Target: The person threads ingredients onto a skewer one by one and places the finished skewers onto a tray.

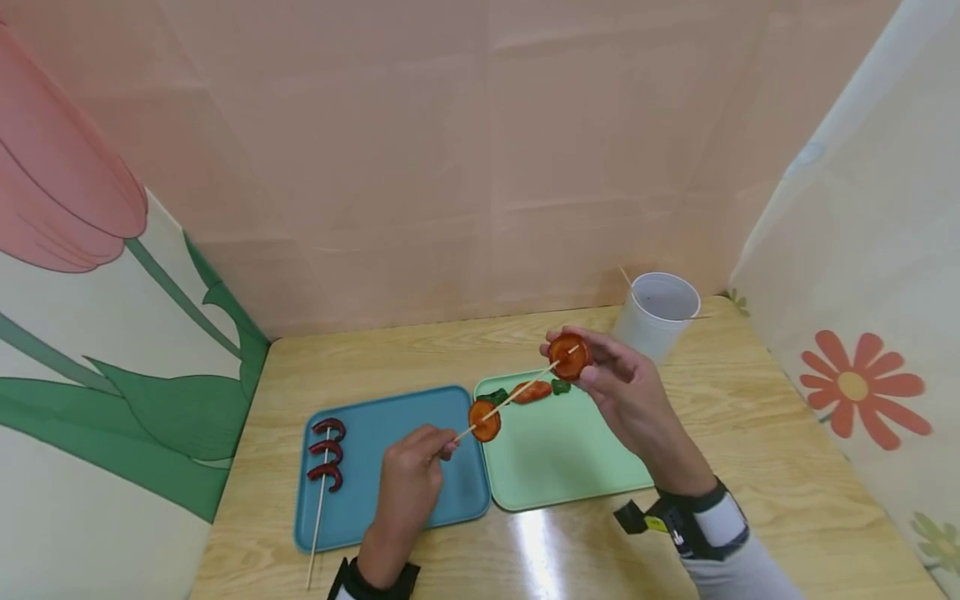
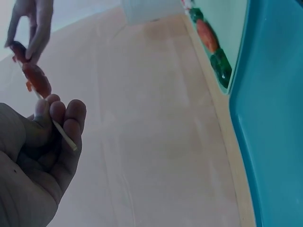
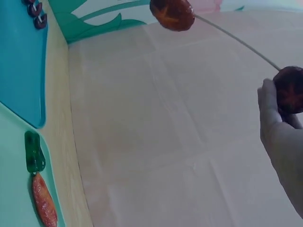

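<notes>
My left hand (image 1: 411, 479) pinches a thin wooden skewer (image 1: 521, 390) near its lower end, in the air over the trays. One brown shiitake mushroom (image 1: 485, 421) is threaded on the skewer just beyond the left fingers. Around a second mushroom (image 1: 568, 357), close to the skewer's far end, the fingers and thumb of my right hand (image 1: 637, 400) are closed. The skewer's tip pokes out through this second mushroom. In the right wrist view, the nearer-left mushroom (image 3: 173, 14) shows a star-shaped cut on its cap.
A blue tray (image 1: 397, 425) bears a skewer with three curled dark red pieces (image 1: 326, 452). Beside it, a light green tray (image 1: 566, 467) holds a sausage-like orange piece (image 1: 532, 392) and green pieces (image 1: 561, 387) along its back edge. Behind stands a white cup (image 1: 651, 331) with skewers.
</notes>
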Available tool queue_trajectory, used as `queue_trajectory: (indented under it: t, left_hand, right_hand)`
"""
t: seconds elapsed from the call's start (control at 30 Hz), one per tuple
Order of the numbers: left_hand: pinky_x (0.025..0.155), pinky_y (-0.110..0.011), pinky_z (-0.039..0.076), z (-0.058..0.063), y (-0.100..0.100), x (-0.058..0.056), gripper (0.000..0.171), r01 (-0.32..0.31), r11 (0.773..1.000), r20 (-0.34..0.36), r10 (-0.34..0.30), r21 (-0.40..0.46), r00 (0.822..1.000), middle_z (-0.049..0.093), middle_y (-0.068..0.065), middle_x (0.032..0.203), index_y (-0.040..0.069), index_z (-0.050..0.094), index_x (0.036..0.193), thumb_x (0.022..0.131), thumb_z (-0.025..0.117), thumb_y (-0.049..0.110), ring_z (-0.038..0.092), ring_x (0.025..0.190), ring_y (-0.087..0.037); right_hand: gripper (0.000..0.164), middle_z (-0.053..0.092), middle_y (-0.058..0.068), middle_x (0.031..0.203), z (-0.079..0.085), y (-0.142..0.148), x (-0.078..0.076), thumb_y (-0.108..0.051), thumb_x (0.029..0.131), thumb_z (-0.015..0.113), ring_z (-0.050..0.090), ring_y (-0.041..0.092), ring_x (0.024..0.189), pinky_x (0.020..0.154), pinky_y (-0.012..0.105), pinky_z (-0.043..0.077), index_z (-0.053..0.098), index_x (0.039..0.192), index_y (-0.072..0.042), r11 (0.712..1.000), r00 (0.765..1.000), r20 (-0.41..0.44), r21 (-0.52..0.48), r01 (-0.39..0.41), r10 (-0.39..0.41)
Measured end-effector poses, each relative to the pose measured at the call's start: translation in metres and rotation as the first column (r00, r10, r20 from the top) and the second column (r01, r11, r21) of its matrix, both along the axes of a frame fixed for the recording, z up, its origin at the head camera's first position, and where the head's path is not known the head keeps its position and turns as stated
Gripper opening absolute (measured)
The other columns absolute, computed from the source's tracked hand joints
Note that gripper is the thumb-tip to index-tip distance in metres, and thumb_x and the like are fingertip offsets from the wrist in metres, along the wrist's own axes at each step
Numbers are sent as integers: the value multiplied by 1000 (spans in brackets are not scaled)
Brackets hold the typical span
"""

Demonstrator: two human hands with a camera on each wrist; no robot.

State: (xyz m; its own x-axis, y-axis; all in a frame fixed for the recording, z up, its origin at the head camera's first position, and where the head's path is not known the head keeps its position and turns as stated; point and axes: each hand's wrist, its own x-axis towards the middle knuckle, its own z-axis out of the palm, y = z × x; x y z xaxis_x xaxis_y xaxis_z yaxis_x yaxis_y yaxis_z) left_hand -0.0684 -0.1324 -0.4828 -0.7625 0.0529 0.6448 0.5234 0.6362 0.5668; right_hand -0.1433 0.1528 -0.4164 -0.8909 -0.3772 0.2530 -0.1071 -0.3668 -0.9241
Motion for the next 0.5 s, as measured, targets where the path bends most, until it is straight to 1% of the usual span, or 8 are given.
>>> queue_trajectory:
  t: [0.1,0.23,0.37,0.47,0.5]
  left_hand:
    - [59,-8,55,-1,3,0,28,2,1000,24,-2,9,1000,73,-3,75,1,80,85,74,75,-24,69,64,-7]
    - [58,-9,55,1,5,-2,23,10,1000,47,-10,13,999,74,-4,76,0,80,86,77,76,-20,70,65,-8]
    - [59,-9,55,3,5,-2,23,9,1000,74,-10,11,997,74,-4,77,0,81,88,78,75,-20,70,65,-7]
    - [59,-9,55,2,3,1,27,13,1000,65,-13,13,998,73,-4,75,0,81,87,76,74,-24,70,64,-7]
    - [58,-9,55,2,2,1,27,18,1000,55,-19,17,998,74,-4,75,0,81,87,75,74,-24,69,64,-7]
  right_hand:
    - [45,59,11,146,1,-4,1,-9,106,54,59,26,136,115,35,48,46,149,2,999,1000,5,-45,15,-14]
    - [48,61,11,143,1,-8,3,-17,106,56,60,27,134,114,37,49,46,150,1,994,999,-4,-104,35,-36]
    - [46,64,12,140,4,-12,4,-13,105,58,63,27,131,114,38,50,49,148,2,993,998,-53,-118,28,-34]
    - [45,64,15,140,5,-14,5,-7,104,58,64,28,129,112,37,51,49,146,6,994,994,-112,-111,1,-13]
    - [44,64,16,138,5,-15,6,-3,103,58,64,28,128,110,36,53,50,145,8,994,991,-133,-109,-10,-5]
